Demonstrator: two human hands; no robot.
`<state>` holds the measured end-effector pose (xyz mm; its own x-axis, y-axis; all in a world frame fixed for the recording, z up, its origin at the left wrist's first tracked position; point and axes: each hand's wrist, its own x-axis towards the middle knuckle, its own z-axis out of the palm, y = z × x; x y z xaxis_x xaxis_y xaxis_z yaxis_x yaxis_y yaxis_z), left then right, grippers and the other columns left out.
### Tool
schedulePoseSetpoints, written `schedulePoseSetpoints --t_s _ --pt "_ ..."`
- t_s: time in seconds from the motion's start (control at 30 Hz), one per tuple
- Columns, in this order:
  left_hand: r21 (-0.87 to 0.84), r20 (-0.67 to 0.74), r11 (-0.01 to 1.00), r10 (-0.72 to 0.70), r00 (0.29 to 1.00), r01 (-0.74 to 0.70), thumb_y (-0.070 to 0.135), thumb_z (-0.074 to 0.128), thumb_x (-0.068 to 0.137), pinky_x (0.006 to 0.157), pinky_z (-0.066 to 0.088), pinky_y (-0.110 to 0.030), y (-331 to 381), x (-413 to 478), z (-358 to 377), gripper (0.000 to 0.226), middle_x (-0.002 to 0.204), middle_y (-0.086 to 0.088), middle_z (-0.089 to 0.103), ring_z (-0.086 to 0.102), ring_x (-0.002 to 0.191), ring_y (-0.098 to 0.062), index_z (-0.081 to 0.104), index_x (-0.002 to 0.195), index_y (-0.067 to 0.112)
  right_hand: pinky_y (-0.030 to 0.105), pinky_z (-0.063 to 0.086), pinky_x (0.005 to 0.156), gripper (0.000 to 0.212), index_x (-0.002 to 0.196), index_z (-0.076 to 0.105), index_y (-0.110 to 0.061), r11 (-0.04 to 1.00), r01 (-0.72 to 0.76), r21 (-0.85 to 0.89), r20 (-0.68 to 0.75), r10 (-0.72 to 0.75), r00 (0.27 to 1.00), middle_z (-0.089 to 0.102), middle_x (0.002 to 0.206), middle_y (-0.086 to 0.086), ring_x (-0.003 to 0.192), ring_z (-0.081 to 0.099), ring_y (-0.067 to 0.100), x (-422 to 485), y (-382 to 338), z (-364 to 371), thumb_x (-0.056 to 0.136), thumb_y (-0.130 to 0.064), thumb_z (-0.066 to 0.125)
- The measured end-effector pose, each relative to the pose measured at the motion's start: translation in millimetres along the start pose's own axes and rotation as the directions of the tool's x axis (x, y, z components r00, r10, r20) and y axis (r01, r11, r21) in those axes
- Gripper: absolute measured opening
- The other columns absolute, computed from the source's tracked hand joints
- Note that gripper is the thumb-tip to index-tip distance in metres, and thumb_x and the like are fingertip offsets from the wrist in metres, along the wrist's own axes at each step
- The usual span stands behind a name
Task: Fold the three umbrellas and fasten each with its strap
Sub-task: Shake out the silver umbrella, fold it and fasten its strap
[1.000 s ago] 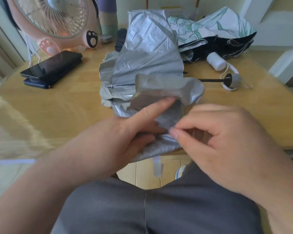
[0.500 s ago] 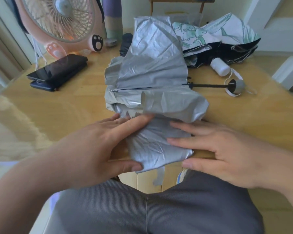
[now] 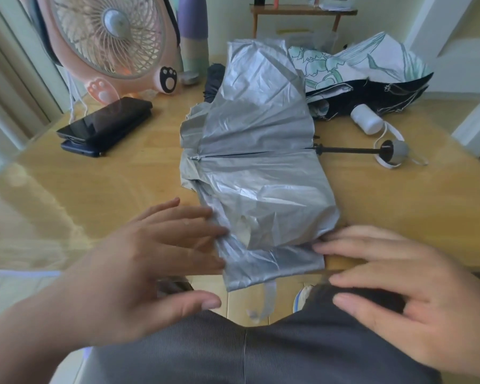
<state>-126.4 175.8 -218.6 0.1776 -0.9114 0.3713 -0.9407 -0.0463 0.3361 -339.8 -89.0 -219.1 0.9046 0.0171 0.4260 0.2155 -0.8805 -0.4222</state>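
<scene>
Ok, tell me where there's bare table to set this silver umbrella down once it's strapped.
Two bare patches of table: on the left, between the stacked phones and the left hand; on the right, between the silver umbrella, its handle and the right hand. The far edge is crowded: fan, bottle, floral umbrella.

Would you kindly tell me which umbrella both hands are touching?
The silver umbrella, nearest the person: left hand and right hand touch its fabric. The floral umbrella lies farther back, untouched.
</scene>
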Motion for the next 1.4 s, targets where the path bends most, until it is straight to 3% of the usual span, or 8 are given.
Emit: schedulePoseSetpoints --t_s 0.13,0.23,0.43,0.7,0.87,1.03,1.3,1.4 --pt "-0.265 -0.356 0.950 -0.255 0.899 0.164 0.048 0.076 0.083 0.065 0.048 -0.036 39 12 -3 0.027 0.080 0.005 0.068 0.065 0.075 -0.020 0.071 0.073 0.024 0.024 0.055 0.080 0.011 0.081 0.072 -0.025 0.856 -0.269 0.441 -0.313 0.428 0.848 0.076 0.094 -0.003 0.085 0.071 0.016 15 -9 2 0.083 -0.035 0.077" --pt "-0.519 -0.258 0.774 -0.545 0.798 0.361 0.070 0.079 0.059 0.057 0.052 -0.041 66 25 5 0.050 0.072 0.001 0.067 0.060 0.060 -0.022 0.071 0.087 0.030 0.019 0.054 0.066 0.053 0.100 0.069 -0.023 0.654 -0.353 0.669 -0.192 0.610 0.769 0.077 0.096 0.003 0.077 0.068 0.011 36 -12 4 0.062 -0.057 0.084" --pt "-0.919 -0.133 0.348 -0.718 0.683 0.186 0.029 0.094 0.059 0.042 0.042 -0.025 76 52 12 0.048 0.070 -0.011 0.073 0.054 0.038 -0.027 0.066 0.098 0.034 0.017 0.035 0.043 0.035 0.097 0.073 -0.024 0.536 -0.284 0.795 -0.199 0.672 0.713 0.065 0.066 0.009 0.044 0.042 0.014 61 -25 7 0.065 -0.036 0.075" --pt "-0.859 -0.109 0.411 -0.731 0.674 0.307 0.013 0.089 0.073 0.037 0.039 -0.022 76 46 11 0.065 0.071 -0.011 0.074 0.053 0.032 -0.029 0.060 0.113 0.056 0.015 0.034 0.042 0.031 0.091 0.076 -0.027 0.524 -0.454 0.721 -0.002 0.656 0.755 0.058 0.051 0.007 0.039 0.045 0.015 55 -25 2 0.082 0.002 0.071" --pt "-0.575 -0.090 0.634 -0.677 0.731 0.517 0.013 0.090 0.070 0.047 0.037 -0.011 74 45 17 0.064 0.068 0.019 0.071 0.045 0.040 -0.002 0.064 0.097 0.065 0.011 0.034 0.038 0.030 0.088 0.074 -0.010 0.533 -0.487 0.691 -0.012 0.683 0.730 0.064 0.056 0.013 0.032 0.046 0.007 56 -20 6 0.090 0.016 0.059" --pt "-0.559 -0.020 0.610 -0.687 0.726 0.562 0.021 0.094 0.065 0.047 0.035 -0.010 70 48 13 0.057 0.062 0.019 0.068 0.045 0.041 0.000 0.066 0.091 0.062 0.030 0.060 0.053 0.029 0.085 0.072 -0.006 0.450 -0.436 0.779 0.001 0.694 0.720 0.068 0.065 0.016 0.053 0.068 0.027 54 -17 10 0.088 0.019 0.058" --pt "-0.724 -0.050 0.540 -0.661 0.748 0.429 0.052 0.094 0.049 0.046 0.034 -0.017 61 41 15 0.043 0.060 -0.005 0.066 0.043 0.042 -0.009 0.078 0.088 0.040 0.026 0.049 0.045 0.018 0.084 0.077 -0.017 0.444 -0.427 0.788 0.063 0.632 0.772 0.064 0.065 0.011 0.052 0.057 0.021 53 -14 -2 0.066 -0.017 0.074" --pt "-0.793 -0.068 0.478 -0.684 0.726 0.376 0.052 0.092 0.065 0.041 0.035 -0.022 61 46 15 0.031 0.049 -0.007 0.059 0.045 0.036 -0.017 0.079 0.080 0.028 0.022 0.036 0.036 0.021 0.088 0.076 -0.021 0.476 -0.436 0.764 0.068 0.613 0.787 0.062 0.063 0.009 0.044 0.051 0.016 56 -16 -2 0.068 -0.024 0.074"
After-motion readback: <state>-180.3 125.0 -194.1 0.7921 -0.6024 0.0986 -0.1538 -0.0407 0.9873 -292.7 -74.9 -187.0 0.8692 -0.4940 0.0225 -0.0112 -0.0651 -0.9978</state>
